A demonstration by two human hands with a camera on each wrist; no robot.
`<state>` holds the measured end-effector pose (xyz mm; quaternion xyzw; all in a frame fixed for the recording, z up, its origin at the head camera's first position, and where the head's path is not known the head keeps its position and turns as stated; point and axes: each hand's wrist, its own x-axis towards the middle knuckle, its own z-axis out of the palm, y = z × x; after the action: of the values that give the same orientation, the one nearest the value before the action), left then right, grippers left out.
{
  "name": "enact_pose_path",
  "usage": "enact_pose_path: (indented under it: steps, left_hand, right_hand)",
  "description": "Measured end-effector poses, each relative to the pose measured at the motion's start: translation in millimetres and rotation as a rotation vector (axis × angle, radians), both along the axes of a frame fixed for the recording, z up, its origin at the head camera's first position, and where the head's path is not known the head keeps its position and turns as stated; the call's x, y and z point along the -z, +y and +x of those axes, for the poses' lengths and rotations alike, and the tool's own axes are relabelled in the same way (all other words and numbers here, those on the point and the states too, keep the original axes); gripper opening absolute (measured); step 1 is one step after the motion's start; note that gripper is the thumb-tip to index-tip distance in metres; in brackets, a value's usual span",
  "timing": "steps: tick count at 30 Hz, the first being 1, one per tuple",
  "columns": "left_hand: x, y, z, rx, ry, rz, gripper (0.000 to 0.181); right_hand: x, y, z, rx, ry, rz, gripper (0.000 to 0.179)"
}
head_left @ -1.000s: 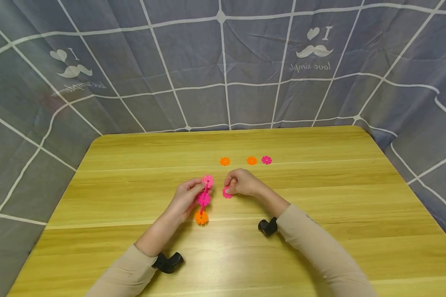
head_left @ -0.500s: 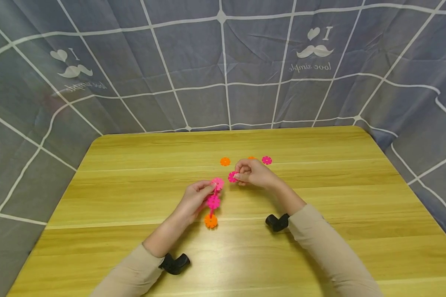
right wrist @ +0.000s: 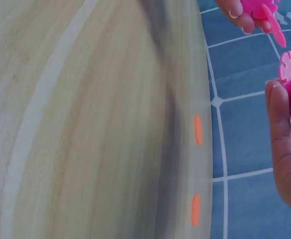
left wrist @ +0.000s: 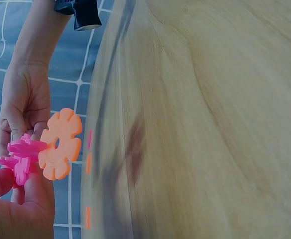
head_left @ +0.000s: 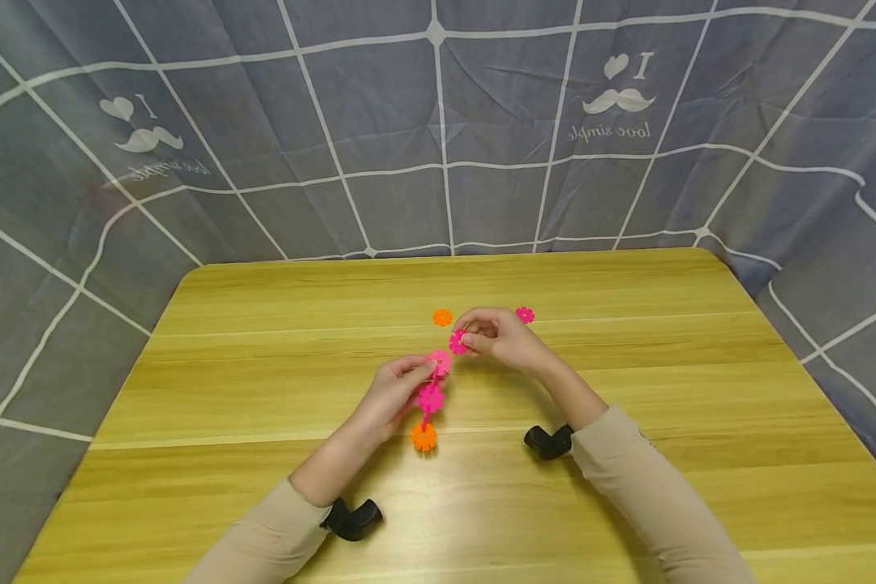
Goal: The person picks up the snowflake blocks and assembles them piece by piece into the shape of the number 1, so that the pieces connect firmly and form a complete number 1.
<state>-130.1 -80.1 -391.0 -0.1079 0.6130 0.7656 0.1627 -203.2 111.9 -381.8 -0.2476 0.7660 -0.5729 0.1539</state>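
So the left grip (head_left: 397, 389) is pinched, thumb against fingers, on the light pink disc (head_left: 441, 362) at the far end of a little chain of notched plastic flower pieces. Below that disc, running back toward the person, there's a hot pink disc (head_left: 431, 398), then an orange disc (head_left: 423, 437) at the near end, with pink pieces turned edge-on as the links between them. The right grip (head_left: 500, 337) is clamped, also thumb and fingers, on a loose pink piece (head_left: 458, 341). That one sits just beyond the chain's top disc and a bit to the right, and the right wrist view shows a small gap between the two. Both hands have their stuff up off the desk (head_left: 263, 365).

Further out, past the right grip's fingers, an orange spare (head_left: 442, 317) lies flat, and a pink spare (head_left: 525, 315) is behind that hand on its right. Another orange flower (left wrist: 88, 163) turns up in the left wrist view. Behind both grips hangs a grey curtain (head_left: 387, 105) with white lines. Each beige sleeve (head_left: 657, 487) has a black gadget (head_left: 547, 443) by the cuff.
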Motion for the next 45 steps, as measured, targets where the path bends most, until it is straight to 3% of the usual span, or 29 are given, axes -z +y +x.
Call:
enact_pose_path:
  steps: [14,22,30,37,45]
  left_hand:
    - [-5.3,5.7,4.8,0.045,0.038,0.016,0.023]
    - [-8.0,9.7,5.2,0.04,0.044,0.034,0.025]
    - [-8.6,15.4,3.7,-0.04,0.112,-0.052,0.019]
    - [-9.6,22.1,2.5,-0.095,0.163,-0.112,0.018]
    - [-11.2,25.5,4.4,-0.15,0.139,-0.106,0.019]
  right_hand:
    - [-5.4,-1,1.2,-0.045,0.033,-0.056,0.008]
    - [-4.7,-1,0.3,-0.075,-0.037,-0.124,0.013]
    - [-6.4,-8,6.7,0.019,-0.078,-0.17,0.025]
    - [-8.8,-20,16.1,0.202,-0.067,-0.162,0.025]
    - [-8.7,-28,22.9,0.359,-0.082,-0.176,0.021]
